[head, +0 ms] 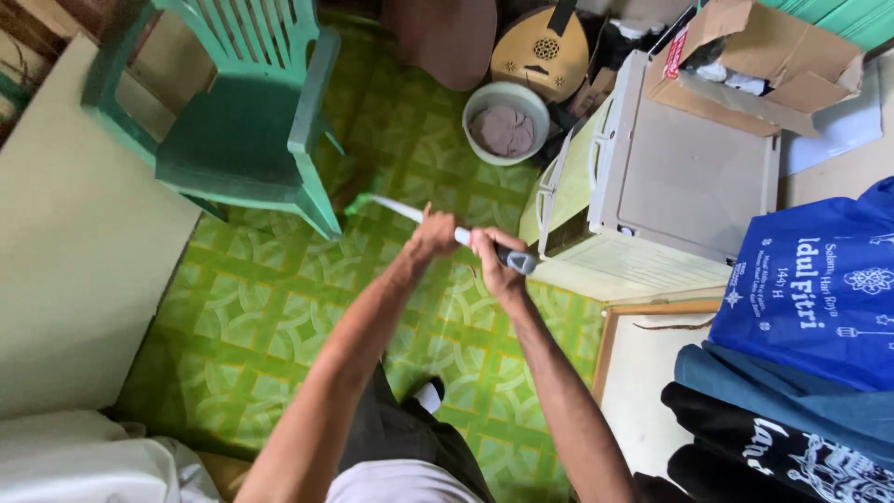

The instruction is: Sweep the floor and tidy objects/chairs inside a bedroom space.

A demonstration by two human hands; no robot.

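Observation:
Both of my hands grip a long white broom handle [402, 212] with a grey end grip. My left hand [436, 233] holds it lower down the shaft; my right hand [494, 263] holds it just below the grey grip. The handle slants away to the upper left, and its green head [358, 202] touches the green patterned floor [279, 307] beside the front leg of a green plastic chair [244, 121].
A pale bucket [506, 122] holding a brown cloth stands ahead. A lute-like instrument [540, 45] leans behind it. A beige cabinet [680, 177] with a cardboard box [759, 56] on top is right. Blue bag [819, 279] and dark clothes hang at right. A pale tabletop [65, 233] is left.

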